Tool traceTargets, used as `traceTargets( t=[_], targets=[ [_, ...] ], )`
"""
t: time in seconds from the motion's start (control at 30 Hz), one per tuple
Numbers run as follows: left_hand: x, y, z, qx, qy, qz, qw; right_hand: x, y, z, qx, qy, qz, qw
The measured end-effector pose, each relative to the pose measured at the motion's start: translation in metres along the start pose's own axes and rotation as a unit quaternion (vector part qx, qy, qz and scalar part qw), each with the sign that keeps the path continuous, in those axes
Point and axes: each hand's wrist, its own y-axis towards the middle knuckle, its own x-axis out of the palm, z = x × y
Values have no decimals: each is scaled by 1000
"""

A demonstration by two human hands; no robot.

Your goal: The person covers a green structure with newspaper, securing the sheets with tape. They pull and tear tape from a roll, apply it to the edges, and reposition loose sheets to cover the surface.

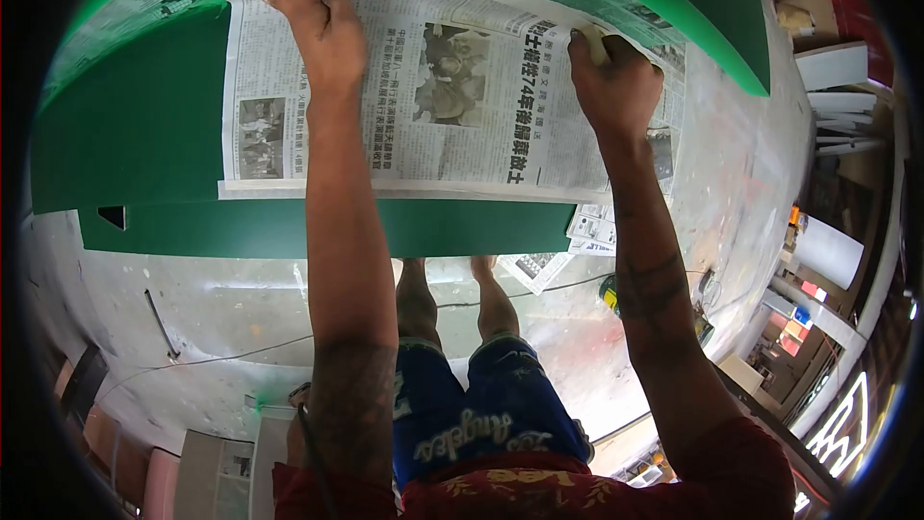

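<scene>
A sheet of printed newspaper (385, 154) lies over a green panel (135, 130), below its curved, raised green rim (703, 14). My left hand (313, 24) rests at the paper's upper left edge, fingers stretched out and thumb apart, touching the sheet. My right hand (621, 87) is closed around a small pale object (599, 44) near the upper right of the paper. The fingers partly cover that object, so its kind is not clear. More newspaper shows along the inside of the rim.
A lower green strip (289, 228) with a triangular hole crosses in front of my legs. Loose printed sheets (534, 270) lie on the stained floor (241, 303), where a thin cable runs. A yellow-and-dark tool (608, 295) is beside my right forearm. White panels (833, 67) stand at right.
</scene>
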Motion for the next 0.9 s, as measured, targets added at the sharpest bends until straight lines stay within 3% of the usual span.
traceTargets(
  t=[0.13, 0.33, 0.5, 0.57, 0.9],
  targets=[
    [3, -1, 11, -69, -36, 3, 997, 3, 0, -3, 26, 3, 8, 1000],
    [23, -4, 21, -43, 104, 58, 992, 3, -2, 0, 37, 13, 21, 999],
    [79, -24, 54, -12, 126, 29, 991, 4, -1, -3, 38, 43, 30, 998],
    [95, -31, 65, -56, 108, 21, 992, 4, 0, -3, 50, 45, 22, 998],
    [125, -56, 87, 2, 113, -33, 993, 1, 2, 7, 17, 99, 21, 995]
  ],
)
